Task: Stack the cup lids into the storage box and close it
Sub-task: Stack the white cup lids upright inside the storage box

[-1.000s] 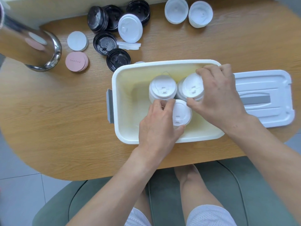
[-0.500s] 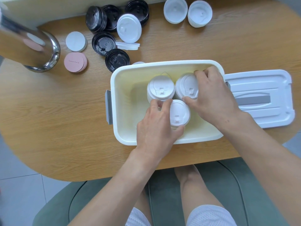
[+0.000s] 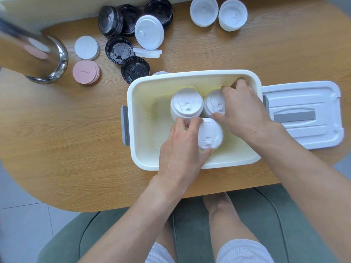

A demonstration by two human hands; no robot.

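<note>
Hands [image 3: 209,130] in storage box [image 3: 144,156]: left grips near lid stack [image 3: 209,132], right grips far one [image 3: 213,103].

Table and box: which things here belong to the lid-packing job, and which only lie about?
Job: box; box cover; white lid stacks inside; black lids; white lids on table; left hand; right hand.
Lying about: steel cup; pink discs; white disc.

We saw white storage box [image 3: 133,118] open on the table, three white lid stacks [image 3: 187,106] upright and touching inside; its lid [image 3: 303,114] lay flat just right; black lids [image 3: 133,70] and white ones [image 3: 232,15] stayed outside
</note>
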